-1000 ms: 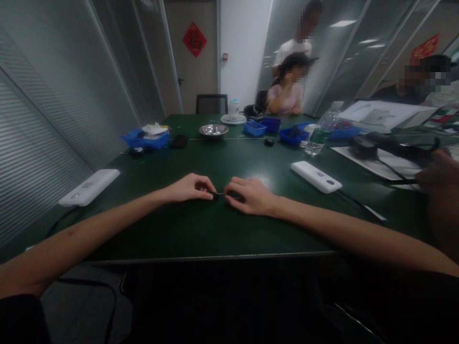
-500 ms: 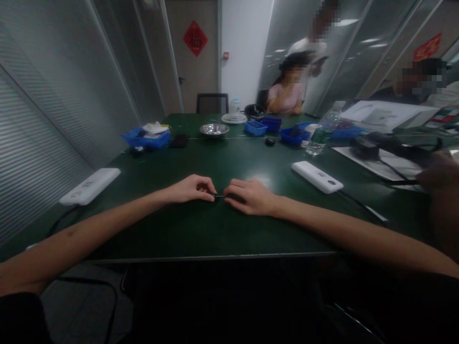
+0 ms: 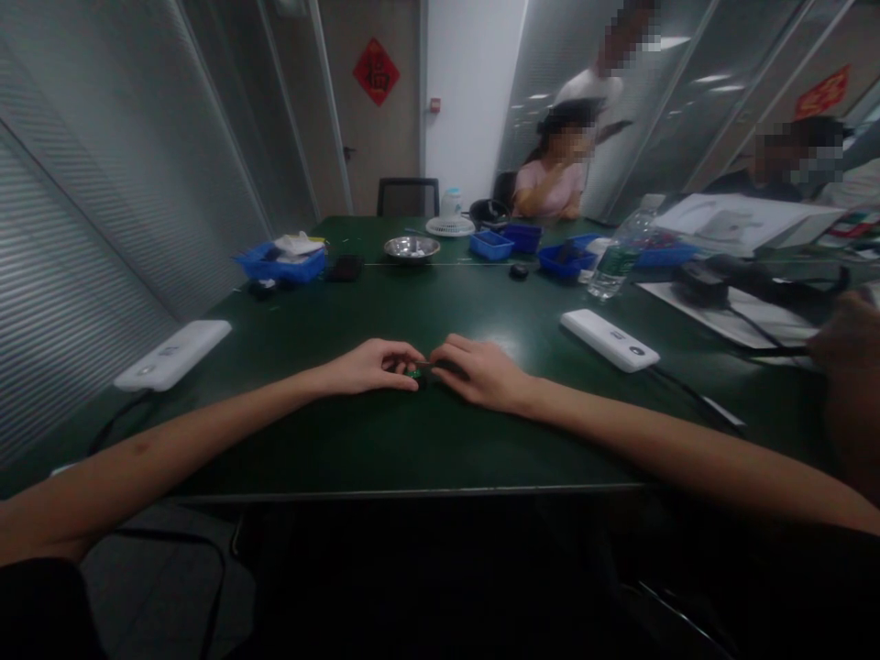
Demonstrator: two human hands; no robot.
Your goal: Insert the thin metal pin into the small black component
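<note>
At the middle of the green table (image 3: 440, 431), my left hand (image 3: 364, 367) is closed with thumb and fingers around a small green and black piece (image 3: 413, 373); it is too small to make out its kind. Just to its right, my right hand (image 3: 481, 371) rests on its side, fingers curled on a thin tool whose narrow shaft (image 3: 426, 364) points at the left hand. Most of the tool is hidden in the palm. The fingertips of the two hands nearly meet above the tabletop.
White power banks (image 3: 171, 356) (image 3: 609, 340) with cables lie on both sides. Farther back are a metal bowl (image 3: 411, 250), blue bins (image 3: 281, 264) (image 3: 490, 245), and a water bottle (image 3: 622, 252). A co-worker's hand (image 3: 849, 335) shows at right; other people are behind.
The left hand has turned slightly and its fingertips have come closer to the right hand. More of the green piece now shows. The thin shaft sits a little higher.
</note>
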